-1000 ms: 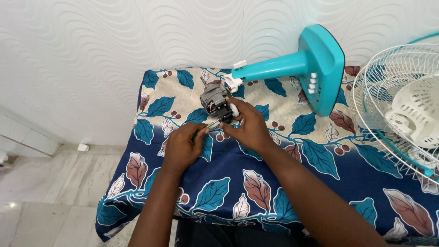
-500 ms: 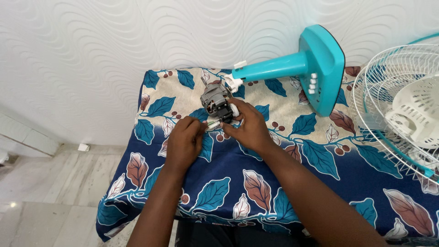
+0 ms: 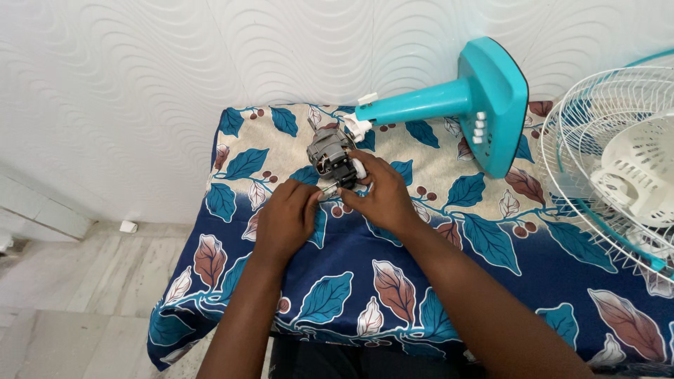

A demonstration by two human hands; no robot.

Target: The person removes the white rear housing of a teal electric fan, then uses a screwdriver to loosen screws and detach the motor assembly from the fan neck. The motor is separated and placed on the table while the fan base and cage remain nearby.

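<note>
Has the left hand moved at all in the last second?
Yes. The left hand has crept up and right toward the grey motor, judged against the leaf-print cloth.

You look down at a small table by a white wall.

Across the top of the frame you see the wall (image 3: 175, 77), white with wavy bumps. In the middle stands the table, covered by a blue and tan leaf cloth (image 3: 491, 253). At the lower left you see the pale shiny floor (image 3: 77, 295), with soft even light.
</note>
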